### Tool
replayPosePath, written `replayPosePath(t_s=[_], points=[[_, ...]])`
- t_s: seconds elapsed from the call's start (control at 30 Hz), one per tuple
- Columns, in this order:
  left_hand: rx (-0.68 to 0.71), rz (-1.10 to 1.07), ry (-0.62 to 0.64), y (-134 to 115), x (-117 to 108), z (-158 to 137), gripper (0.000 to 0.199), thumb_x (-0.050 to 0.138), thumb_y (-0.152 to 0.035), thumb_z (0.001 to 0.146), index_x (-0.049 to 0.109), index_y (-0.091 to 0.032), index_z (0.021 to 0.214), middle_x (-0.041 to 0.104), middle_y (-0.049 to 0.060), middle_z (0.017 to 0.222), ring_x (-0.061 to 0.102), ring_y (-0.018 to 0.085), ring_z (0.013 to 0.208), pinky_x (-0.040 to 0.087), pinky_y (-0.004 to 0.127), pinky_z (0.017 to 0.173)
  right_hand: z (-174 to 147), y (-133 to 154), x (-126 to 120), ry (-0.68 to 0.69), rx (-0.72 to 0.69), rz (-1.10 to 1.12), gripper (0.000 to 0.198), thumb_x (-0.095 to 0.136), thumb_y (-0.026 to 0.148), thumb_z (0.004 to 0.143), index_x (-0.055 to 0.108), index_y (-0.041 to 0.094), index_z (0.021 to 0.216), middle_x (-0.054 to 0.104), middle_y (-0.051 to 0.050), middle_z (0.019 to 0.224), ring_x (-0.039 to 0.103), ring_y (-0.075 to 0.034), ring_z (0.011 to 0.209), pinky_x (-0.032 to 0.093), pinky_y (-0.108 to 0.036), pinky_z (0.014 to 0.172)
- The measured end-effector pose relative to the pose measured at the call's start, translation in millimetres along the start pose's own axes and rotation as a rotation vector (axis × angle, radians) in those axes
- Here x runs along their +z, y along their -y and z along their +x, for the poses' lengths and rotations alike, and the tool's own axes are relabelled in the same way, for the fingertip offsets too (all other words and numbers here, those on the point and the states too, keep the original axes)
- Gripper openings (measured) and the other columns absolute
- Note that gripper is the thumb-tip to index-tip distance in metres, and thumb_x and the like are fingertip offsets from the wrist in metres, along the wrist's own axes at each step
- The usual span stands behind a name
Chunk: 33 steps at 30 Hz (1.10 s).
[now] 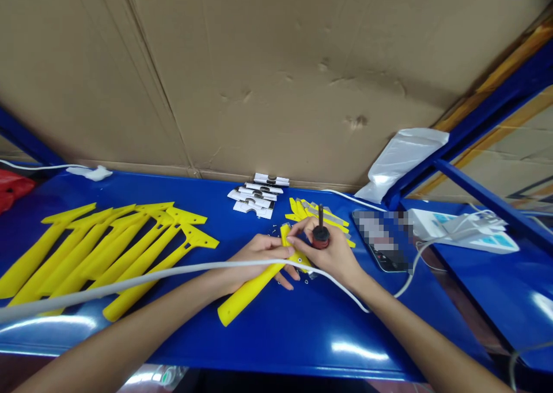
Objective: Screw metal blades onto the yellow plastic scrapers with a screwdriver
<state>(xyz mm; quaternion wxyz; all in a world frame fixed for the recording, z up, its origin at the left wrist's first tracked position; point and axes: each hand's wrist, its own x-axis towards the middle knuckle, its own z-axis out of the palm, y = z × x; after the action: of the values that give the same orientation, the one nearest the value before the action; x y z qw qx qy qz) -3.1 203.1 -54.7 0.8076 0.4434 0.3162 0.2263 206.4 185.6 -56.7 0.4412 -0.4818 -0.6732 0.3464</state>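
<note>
My left hand (pixel 254 260) is closed around a yellow plastic scraper (pixel 248 298), whose long handle slants toward me. At its head, the fingertips of my right hand (pixel 334 257) pinch or press near the upper end; what lies between them is too small to make out. A screwdriver (pixel 320 237) with a dark red and black handle is tucked in that same right hand, its shaft pointing up. Small screws (pixel 274 230) lie scattered behind the scraper's head. Just beyond my right hand is a pile of flat yellow pieces (pixel 317 211) with greyish strips.
Several yellow scraper handles (pixel 142 246) lie in a row at left. White paper packets (pixel 254 197) sit at the back. A phone (pixel 375 240) and a white power strip (pixel 466 231) are at right. A white cable (pixel 173 271) crosses before my forearms. Cardboard (pixel 259 82) walls the back.
</note>
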Motion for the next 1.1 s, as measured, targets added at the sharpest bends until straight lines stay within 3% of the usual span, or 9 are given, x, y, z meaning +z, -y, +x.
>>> replayPosePath(t_s=[0.3,0.4,0.53,0.77,1.1], points=[[-0.005,0.042,0.014,-0.5,3.4,0.9,0.038,0.094,-0.048,0.086,0.084,-0.012,0.094,0.081,0.013,0.083,0.079,0.022,0.075,0.068,0.028,0.062,2.8,3.6,-1.5,-0.007,0.267,0.291,0.062,0.102,0.047,0.066,0.045,0.025,0.072,0.073,-0.007,0.110,0.070,-0.026,0.104,0.058,-0.042,0.092],[0.015,0.065,0.006,0.7,3.6,0.0,0.036,0.091,-0.047,0.089,0.086,-0.012,0.096,0.083,0.014,0.090,0.080,0.022,0.076,0.067,0.028,0.061,1.9,5.8,-1.7,0.009,0.334,0.367,0.064,0.104,0.047,0.062,0.045,0.025,0.073,0.071,-0.005,0.103,0.068,-0.026,0.106,0.057,-0.041,0.092],[0.028,0.062,0.015,1.0,3.8,-1.0,0.032,0.089,-0.044,0.091,0.087,-0.013,0.098,0.084,0.016,0.100,0.081,0.023,0.080,0.068,0.028,0.061,1.7,9.0,-1.8,0.010,0.328,0.387,0.067,0.104,0.050,0.061,0.044,0.025,0.074,0.067,-0.002,0.095,0.065,-0.023,0.098,0.055,-0.039,0.090],[-0.002,0.025,-0.017,-4.1,8.5,-2.7,0.031,0.092,-0.039,0.083,0.084,-0.011,0.093,0.082,0.015,0.091,0.080,0.023,0.075,0.067,0.029,0.058,1.8,13.3,-1.5,0.021,0.363,0.401,0.065,0.103,0.051,0.065,0.043,0.024,0.073,0.068,-0.001,0.092,0.061,-0.019,0.086,0.052,-0.036,0.081],[0.030,0.039,-0.027,-3.4,8.7,-3.1,0.039,0.093,-0.044,0.084,0.082,-0.008,0.095,0.081,0.015,0.087,0.079,0.024,0.075,0.067,0.031,0.060,-0.3,11.6,-3.5,0.046,0.365,0.441,0.059,0.099,0.045,0.073,0.044,0.024,0.076,0.065,0.002,0.089,0.058,-0.016,0.082,0.049,-0.034,0.081]])
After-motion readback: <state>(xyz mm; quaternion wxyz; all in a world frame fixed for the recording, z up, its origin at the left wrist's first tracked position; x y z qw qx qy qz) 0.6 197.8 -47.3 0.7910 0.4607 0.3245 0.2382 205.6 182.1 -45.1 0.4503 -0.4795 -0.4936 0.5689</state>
